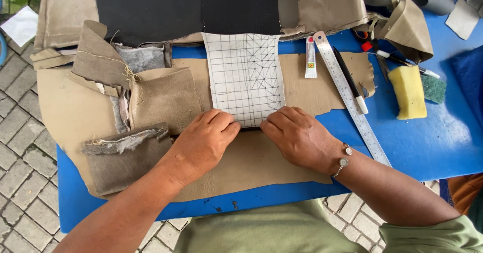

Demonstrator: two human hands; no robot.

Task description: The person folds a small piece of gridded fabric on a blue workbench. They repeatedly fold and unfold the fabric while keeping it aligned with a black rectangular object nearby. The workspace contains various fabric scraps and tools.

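A white sheet ruled with a black grid and diagonal lines (245,74) lies on a tan leather hide (312,89) spread over the blue table (432,137). My left hand (204,141) presses its fingertips on the sheet's near left edge. My right hand (298,135), with a bracelet on the wrist, presses on the near right edge. A thin dark strip shows under the sheet's edge between my hands. At the sheet's far end sits a black rounded rectangular piece (240,11).
A steel ruler (349,94), a black pen (349,79) and a small glue tube (311,57) lie right of the sheet. A yellow-green sponge (408,91) sits further right. Brown and grey leather scraps (126,87) pile at the left. Paving stones lie below.
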